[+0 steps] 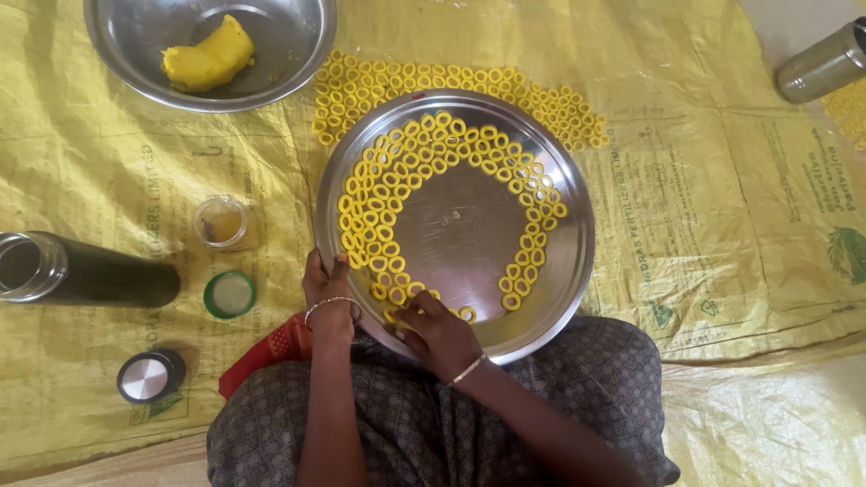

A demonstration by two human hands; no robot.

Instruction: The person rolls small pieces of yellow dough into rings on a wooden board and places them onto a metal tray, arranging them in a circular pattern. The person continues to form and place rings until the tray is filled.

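Round steel plate [550, 261] sits in front of the person's lap, w/ yellow dough rings [379, 194] laid in an arc from approx 5 o'clock round through 12 to 7; centre bare. Left hand [327, 293] grips the plate rim at 8 o'clock, fingers curled over the edge. Right hand [439, 332] rests on the plate at 6 o'clock, fingertips pinched together on a ring near the arc's end; hands are apart. More rings [550, 104] lie on the yellow sheet [722, 207] at the plate's 12 o'clock. Bowl w/ dough lump [209, 56] at 10 o'clock.

Risk, imo: soft rings touch each other, so a nudge from the right hand could squash or stick neighbours. If the left grip tilts the plate, rows may slide.
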